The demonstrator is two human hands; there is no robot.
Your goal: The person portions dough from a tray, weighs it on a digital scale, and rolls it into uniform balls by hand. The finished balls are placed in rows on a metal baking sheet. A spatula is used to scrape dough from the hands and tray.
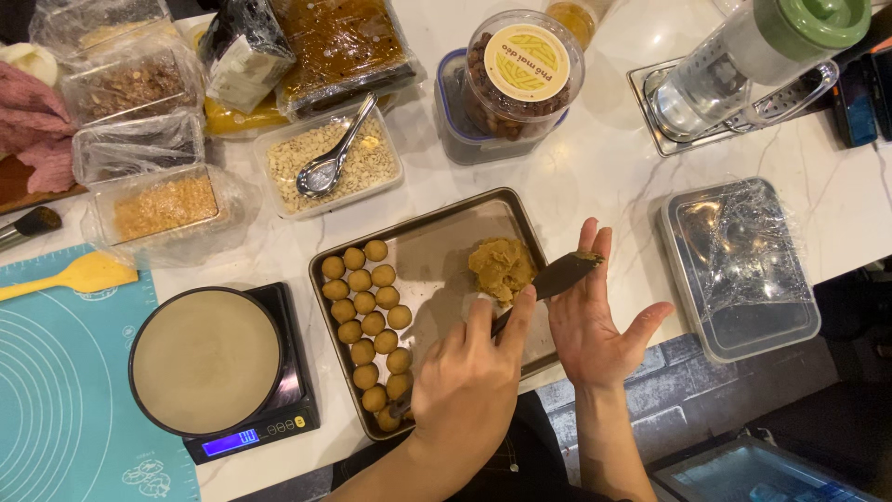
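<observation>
Left hand (469,381) closed its fingers around a dark spatula (557,277), blade tip smeared with paste and laid on the open, empty right hand (595,321). Just left of the blade sat a dough lump (502,268) in the baking tray (437,237), beside rows of rolled balls (367,325). Left on the worktop (613,167) stood a scale (279,428) with a bowl (206,361).
</observation>
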